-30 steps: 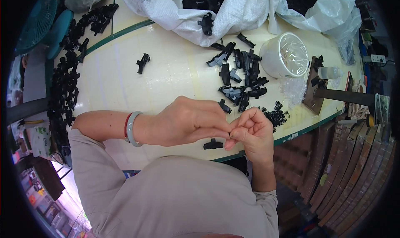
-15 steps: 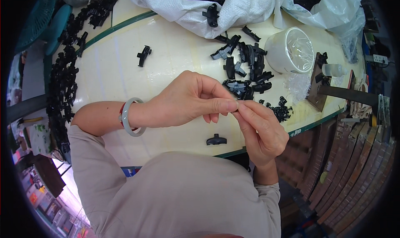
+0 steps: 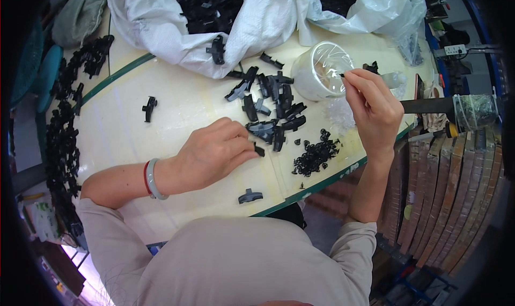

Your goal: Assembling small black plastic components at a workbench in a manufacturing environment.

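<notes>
My left hand [image 3: 210,155] is closed low over the table, a dark plastic clip piece [image 3: 259,150] showing at its fingertips; the rest of that piece is hidden by the fingers. To the right, my right hand [image 3: 374,105] is raised in a pinch, with a tiny black plastic part [image 3: 342,75] at its fingertips, beside the rim of the white tub [image 3: 301,76]. Beyond the left fingers lies a group of black and grey plastic clips [image 3: 285,101]. A heap of tiny black parts [image 3: 316,155] rests between my hands. One clip [image 3: 250,196] lies near the table's front edge.
White sacks [image 3: 263,24] of black parts stand at the back. Along the left side runs a long pile of black pieces [image 3: 63,139]. A lone clip [image 3: 150,108] lies at centre left. A dark bar [image 3: 426,106] juts in at right, above stacked brown boards [image 3: 429,193].
My hands, joined at the fingertips before, are now apart. The right has moved up and right beside the tub; the left has lowered toward the table. The whole view has shifted.
</notes>
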`<state>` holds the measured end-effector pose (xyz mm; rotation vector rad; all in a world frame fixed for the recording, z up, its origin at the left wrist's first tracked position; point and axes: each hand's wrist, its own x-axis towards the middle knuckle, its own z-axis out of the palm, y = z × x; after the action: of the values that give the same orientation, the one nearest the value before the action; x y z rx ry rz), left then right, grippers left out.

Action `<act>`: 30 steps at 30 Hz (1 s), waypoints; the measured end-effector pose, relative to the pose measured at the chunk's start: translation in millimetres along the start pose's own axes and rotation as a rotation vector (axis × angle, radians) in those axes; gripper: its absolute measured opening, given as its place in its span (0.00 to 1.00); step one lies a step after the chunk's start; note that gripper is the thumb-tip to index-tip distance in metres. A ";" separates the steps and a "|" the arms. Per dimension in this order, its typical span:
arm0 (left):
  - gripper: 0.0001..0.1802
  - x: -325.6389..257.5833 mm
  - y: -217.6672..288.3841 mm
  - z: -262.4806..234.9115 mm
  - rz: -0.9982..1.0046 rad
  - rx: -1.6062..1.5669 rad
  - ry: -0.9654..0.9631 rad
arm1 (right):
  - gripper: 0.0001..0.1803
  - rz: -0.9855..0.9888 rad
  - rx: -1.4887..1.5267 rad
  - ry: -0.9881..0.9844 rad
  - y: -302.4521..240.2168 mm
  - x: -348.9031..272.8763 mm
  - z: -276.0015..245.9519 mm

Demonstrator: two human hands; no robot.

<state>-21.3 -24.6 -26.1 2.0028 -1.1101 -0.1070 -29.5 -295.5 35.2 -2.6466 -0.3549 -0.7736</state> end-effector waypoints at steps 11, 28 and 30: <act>0.10 2.9 -6.9 5.5 0.287 0.027 -0.002 | 0.08 -0.084 -0.112 -0.170 10.4 10.7 2.1; 0.17 11.6 10.1 -25.4 -0.732 -1.412 -0.245 | 0.10 0.510 0.993 0.017 -69.9 -52.4 16.8; 0.18 9.2 10.0 -25.9 -0.760 -1.403 -0.247 | 0.13 0.299 0.749 0.026 -75.6 -60.3 28.3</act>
<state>-11.2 -18.1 0.6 0.9662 -0.1181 -1.1806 -90.9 -223.9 -0.4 -1.9203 -0.1820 -0.4543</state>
